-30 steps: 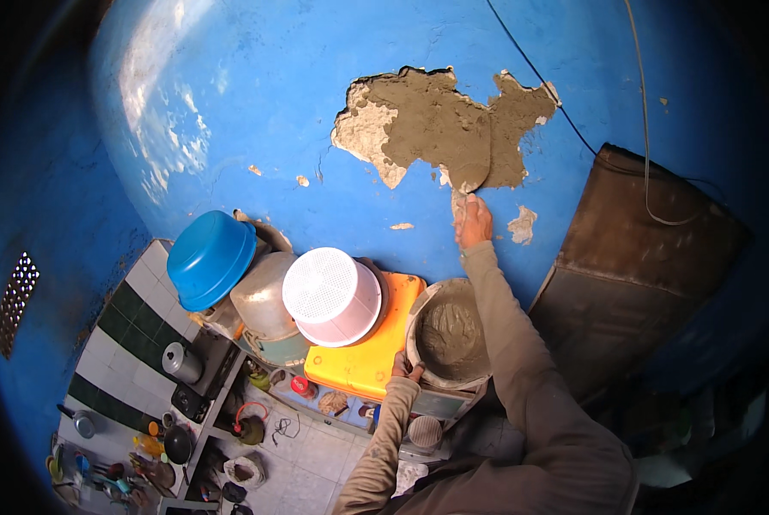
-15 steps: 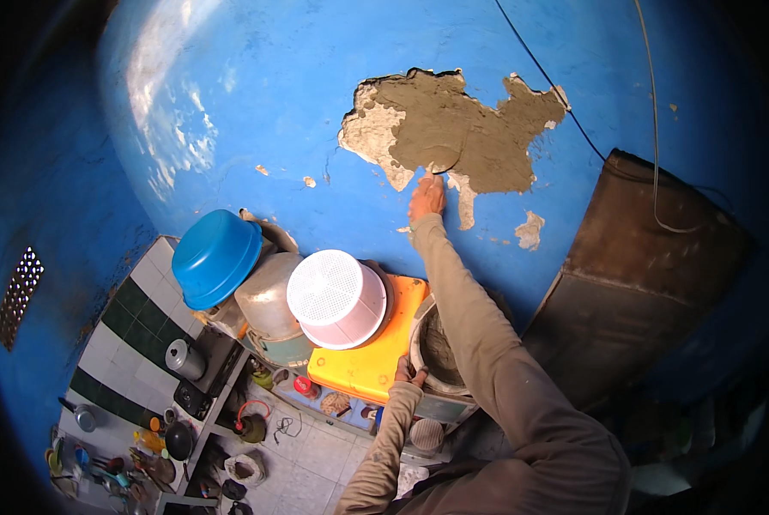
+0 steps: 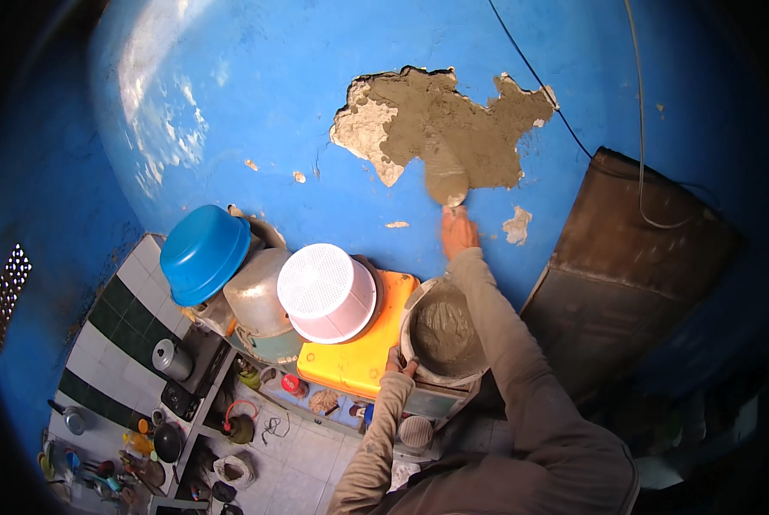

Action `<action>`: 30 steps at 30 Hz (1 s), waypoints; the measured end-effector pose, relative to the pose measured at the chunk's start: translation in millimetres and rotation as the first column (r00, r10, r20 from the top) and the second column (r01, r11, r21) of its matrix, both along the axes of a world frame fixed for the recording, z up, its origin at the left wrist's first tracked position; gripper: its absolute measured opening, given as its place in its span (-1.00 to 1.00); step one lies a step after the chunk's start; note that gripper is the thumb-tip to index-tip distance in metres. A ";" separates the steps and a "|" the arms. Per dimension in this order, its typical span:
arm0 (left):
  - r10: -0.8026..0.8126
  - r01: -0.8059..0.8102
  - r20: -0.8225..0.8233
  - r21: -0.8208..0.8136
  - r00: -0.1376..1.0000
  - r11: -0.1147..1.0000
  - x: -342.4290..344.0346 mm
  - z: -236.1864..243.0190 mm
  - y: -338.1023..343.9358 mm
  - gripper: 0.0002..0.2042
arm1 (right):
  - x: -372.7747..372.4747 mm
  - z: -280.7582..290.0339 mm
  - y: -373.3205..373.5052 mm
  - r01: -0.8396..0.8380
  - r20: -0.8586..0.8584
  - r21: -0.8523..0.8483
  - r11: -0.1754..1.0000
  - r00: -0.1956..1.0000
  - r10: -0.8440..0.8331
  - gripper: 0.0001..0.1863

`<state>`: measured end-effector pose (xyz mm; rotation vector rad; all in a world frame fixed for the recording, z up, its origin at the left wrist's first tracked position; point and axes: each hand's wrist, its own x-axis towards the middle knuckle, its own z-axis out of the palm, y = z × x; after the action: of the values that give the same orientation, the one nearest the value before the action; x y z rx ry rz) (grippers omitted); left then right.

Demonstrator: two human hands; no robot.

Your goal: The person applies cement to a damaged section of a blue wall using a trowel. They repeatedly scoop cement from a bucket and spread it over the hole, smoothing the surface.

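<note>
My right hand [image 3: 459, 230] grips a round-ended trowel [image 3: 447, 180], smeared with mortar and slightly blurred, against the lower middle of a broken plaster patch [image 3: 505, 133] on the blue wall. Grey-brown mortar covers much of the patch; pale substrate shows at its left. My left hand [image 3: 399, 362] is closed on the near-left rim of a round bucket of mortar [image 3: 440, 333], which stands below my right arm.
A yellow slab [image 3: 342, 360] carries a pink-white colander [image 3: 324, 292]; a blue basin [image 3: 200, 257] and metal pot [image 3: 256, 292] sit leftward. A dark hood-like panel [image 3: 616, 257] and hanging cables [image 3: 642, 103] are at right. A cluttered kitchen counter [image 3: 183, 455] lies below left.
My right hand moved left and up along the patch, then back down and a little right with the trowel. The pale strip at the patch's bottom is now behind the trowel.
</note>
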<state>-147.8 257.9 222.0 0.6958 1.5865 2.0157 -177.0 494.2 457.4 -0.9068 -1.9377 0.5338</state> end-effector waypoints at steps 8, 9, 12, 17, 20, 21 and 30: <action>-0.005 -0.004 -0.074 -0.125 0.997 0.992 -4.5 2.6 0.8 -0.70 | 59.9 103.2 23.2 0.151 0.229 0.196 0.969 0.954 -0.195 -0.56; 0.006 -0.011 -0.060 -0.086 0.998 0.996 -9.6 -13.3 2.4 -0.70 | 61.2 105.5 30.1 0.151 0.243 0.203 0.967 0.949 -0.200 -0.56; 0.004 -0.006 0.057 0.039 0.998 0.999 -1.0 7.9 4.7 -0.69 | 80.5 105.0 58.1 0.172 0.305 0.187 0.967 0.926 -0.224 -0.56; -0.004 0.002 0.049 0.031 0.999 1.000 -13.1 -35.1 6.1 -0.67 | 117.0 108.3 57.3 0.176 0.275 0.133 0.975 0.939 -0.207 -0.56; -0.003 0.003 -0.004 -0.013 1.000 1.000 -8.3 -12.6 5.9 -0.67 | 136.4 100.6 68.6 0.208 0.295 0.135 0.969 0.925 -0.240 -0.57; 0.000 0.000 -0.017 -0.021 1.000 1.000 -7.2 -7.2 4.7 -0.67 | 140.9 97.7 68.4 0.217 0.313 0.129 0.967 0.917 -0.248 -0.57; -0.017 0.014 -0.035 -0.074 0.999 0.997 -6.6 6.0 5.2 -0.64 | 109.4 68.5 31.7 0.105 0.126 0.098 0.990 0.985 -0.117 -0.59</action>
<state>-154.4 263.2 228.0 0.7177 1.6618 1.9337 -67.7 525.8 525.9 -1.0064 -1.9982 0.3249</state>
